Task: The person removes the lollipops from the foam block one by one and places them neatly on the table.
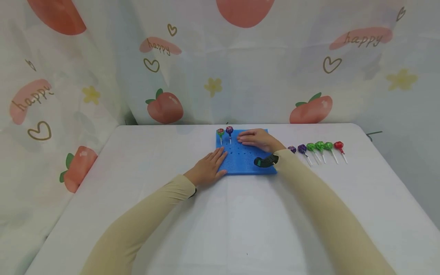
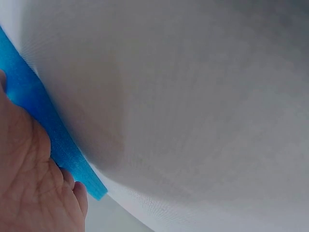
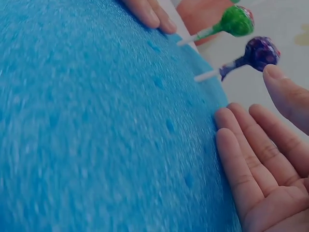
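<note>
A blue foam board [image 1: 240,164] dotted with small holes lies on the table. Two lollipops stand upright in its far left part: a green one [image 1: 220,132] and a purple one [image 1: 229,131]. My left hand [image 1: 208,167] rests on the board's left edge, fingers extended over the top. At the board's far side is my right hand [image 1: 258,139], its fingers straight and holding nothing. In the right wrist view, the fingertips [image 3: 227,137] of that hand are at the board's edge, and its thumb is close by the purple lollipop's head [image 3: 261,53].
Right of the board lies a row of lollipops: purple ones [image 1: 302,148], several green ones [image 1: 320,145] and a red one [image 1: 338,145], partly behind my right sleeve [image 1: 309,179]. A white cloth covers the table [image 1: 165,152]; a printed curtain [image 1: 240,68] hangs behind it.
</note>
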Motion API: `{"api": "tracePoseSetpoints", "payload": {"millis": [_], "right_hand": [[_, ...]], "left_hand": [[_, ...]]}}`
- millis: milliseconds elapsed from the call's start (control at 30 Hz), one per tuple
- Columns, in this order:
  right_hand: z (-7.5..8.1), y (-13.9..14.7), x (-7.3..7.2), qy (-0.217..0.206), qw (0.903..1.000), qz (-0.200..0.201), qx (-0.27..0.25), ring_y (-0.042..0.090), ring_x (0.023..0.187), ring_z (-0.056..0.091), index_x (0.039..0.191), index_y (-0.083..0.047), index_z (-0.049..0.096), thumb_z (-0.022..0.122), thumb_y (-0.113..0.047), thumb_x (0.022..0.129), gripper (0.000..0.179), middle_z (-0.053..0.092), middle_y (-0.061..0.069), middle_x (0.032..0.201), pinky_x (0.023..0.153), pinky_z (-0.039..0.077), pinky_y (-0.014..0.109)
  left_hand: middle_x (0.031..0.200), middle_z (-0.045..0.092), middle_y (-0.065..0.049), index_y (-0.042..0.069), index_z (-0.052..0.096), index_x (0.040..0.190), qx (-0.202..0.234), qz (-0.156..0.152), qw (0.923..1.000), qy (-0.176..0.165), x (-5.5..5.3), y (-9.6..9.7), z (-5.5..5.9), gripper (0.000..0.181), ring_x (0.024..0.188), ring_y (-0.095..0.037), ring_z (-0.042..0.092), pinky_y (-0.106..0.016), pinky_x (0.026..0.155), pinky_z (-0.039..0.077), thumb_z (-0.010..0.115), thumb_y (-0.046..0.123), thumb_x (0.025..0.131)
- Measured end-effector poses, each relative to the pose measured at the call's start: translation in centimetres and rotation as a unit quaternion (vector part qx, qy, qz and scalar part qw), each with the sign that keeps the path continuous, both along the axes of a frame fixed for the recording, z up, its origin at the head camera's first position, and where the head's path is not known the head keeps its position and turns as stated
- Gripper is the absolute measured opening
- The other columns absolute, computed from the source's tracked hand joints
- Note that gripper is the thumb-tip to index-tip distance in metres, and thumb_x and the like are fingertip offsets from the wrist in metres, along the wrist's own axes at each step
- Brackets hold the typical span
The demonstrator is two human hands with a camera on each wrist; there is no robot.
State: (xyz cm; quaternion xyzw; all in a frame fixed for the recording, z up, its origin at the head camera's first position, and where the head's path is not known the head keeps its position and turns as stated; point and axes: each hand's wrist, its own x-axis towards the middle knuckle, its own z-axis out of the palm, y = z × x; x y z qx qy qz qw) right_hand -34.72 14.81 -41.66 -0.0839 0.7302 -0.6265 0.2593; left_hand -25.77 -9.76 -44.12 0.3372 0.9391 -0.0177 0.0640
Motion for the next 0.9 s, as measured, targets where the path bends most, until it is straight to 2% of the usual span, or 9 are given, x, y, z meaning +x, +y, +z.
{"api": "tracePoseSetpoints", "payload": {"millis": [233,333,500,733,900], "right_hand": [[0.2,-2.3,-0.1,0.009,0.9995,-0.032,0.001,0.013,0.113,0.061,0.136,0.007,0.043,0.050,-0.008,0.096,0.043,0.046,0.025,0.139,0.099,0.045,0.028],[0.1,-3.2,-0.2,0.010,0.9989,-0.043,0.013,0.020,0.120,0.057,0.136,0.006,0.043,0.052,-0.008,0.095,0.044,0.048,0.024,0.138,0.100,0.045,0.029],[0.2,-4.3,-0.4,0.035,0.9976,-0.036,0.047,0.030,0.129,0.048,0.137,0.007,0.040,0.055,-0.008,0.094,0.048,0.049,0.025,0.137,0.104,0.042,0.034],[-0.6,-4.6,-0.5,0.090,0.9920,-0.040,0.079,0.031,0.124,0.052,0.130,0.007,0.051,0.058,-0.006,0.092,0.041,0.055,0.025,0.130,0.108,0.039,0.039],[-1.1,-4.5,-0.3,0.089,0.9910,-0.062,0.078,0.030,0.129,0.047,0.128,0.005,0.054,0.058,-0.008,0.092,0.038,0.056,0.023,0.129,0.112,0.033,0.040]], "left_hand": [[0.160,0.001,-0.012,0.006,0.006,0.152,-0.021,0.003,0.9998,0.000,-0.2,0.2,-0.1,0.070,0.148,-0.024,0.005,-0.038,0.120,0.015,0.027,0.049,0.100],[0.160,0.002,-0.012,0.006,0.007,0.152,-0.019,0.003,0.9998,-0.003,-0.2,0.2,0.0,0.070,0.148,-0.024,0.005,-0.038,0.120,0.015,0.028,0.048,0.100],[0.159,0.003,-0.014,0.005,0.009,0.151,-0.015,-0.002,0.9999,0.003,-0.2,0.2,0.0,0.070,0.148,-0.025,0.006,-0.039,0.119,0.017,0.028,0.048,0.100],[0.159,0.006,-0.016,0.003,0.011,0.151,-0.003,-0.007,1.0000,0.006,-0.2,0.0,0.0,0.069,0.148,-0.027,0.009,-0.039,0.119,0.018,0.030,0.047,0.100],[0.159,0.005,-0.016,0.003,0.010,0.151,-0.002,-0.008,1.0000,0.005,-0.2,0.0,-0.1,0.070,0.148,-0.027,0.009,-0.039,0.119,0.018,0.031,0.047,0.100]]}}
